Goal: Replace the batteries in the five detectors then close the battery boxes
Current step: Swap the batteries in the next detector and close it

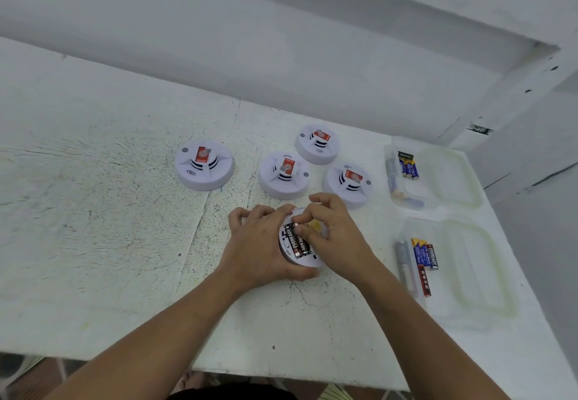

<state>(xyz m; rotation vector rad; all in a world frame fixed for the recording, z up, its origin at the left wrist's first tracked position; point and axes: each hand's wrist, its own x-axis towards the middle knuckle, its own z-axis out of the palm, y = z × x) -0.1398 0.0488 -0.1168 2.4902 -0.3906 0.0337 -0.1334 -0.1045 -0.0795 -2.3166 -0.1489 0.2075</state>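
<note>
Batteries (408,166) lie in both trays (447,177); left fingers (239,215) grip the upturned detector (305,262), right fingers (325,208) pinch its cell (295,243).

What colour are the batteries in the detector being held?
The batteries are black with white EVEREADY lettering, clearest in the head view.

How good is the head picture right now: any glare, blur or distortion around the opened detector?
Head view: soft even light, no glare, only a faint shadow under the left hand; head view: wide-angle bending bows the table edges; head view: lettering on the batteries in the held detector reads sharp, the clear trays at right fade into the white top.
</note>
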